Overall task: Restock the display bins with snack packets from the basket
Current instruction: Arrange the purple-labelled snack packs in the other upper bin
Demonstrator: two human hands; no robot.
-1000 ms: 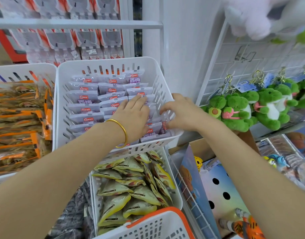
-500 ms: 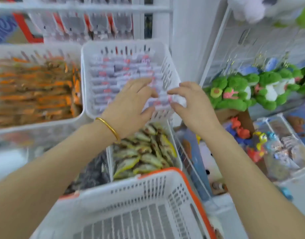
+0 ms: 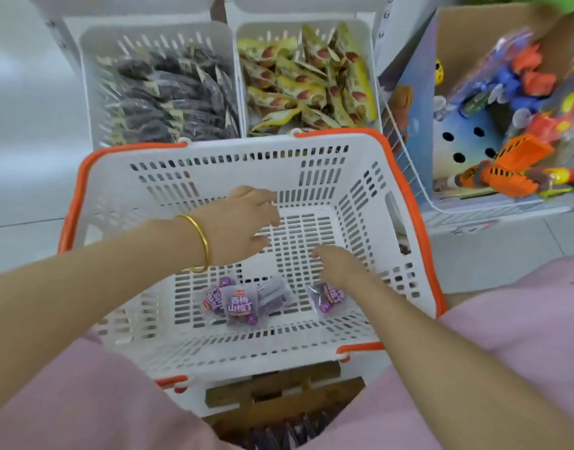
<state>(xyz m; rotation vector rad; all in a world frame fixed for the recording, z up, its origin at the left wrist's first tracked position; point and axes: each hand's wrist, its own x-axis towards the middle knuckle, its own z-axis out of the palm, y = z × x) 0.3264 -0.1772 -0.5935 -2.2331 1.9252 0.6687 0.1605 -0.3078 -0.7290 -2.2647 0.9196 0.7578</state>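
Head view | my left hand [image 3: 243, 225] and right hand [image 3: 341, 267] slack, empty | snack packets [image 3: 240, 305] wrist-side of fingertips [image 3: 316, 252] | risk: overreach, slick packets slip

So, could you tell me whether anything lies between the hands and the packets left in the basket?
Nothing visible does. The left hand and right hand are both inside the open basket, and the packets lie uncovered on its floor.
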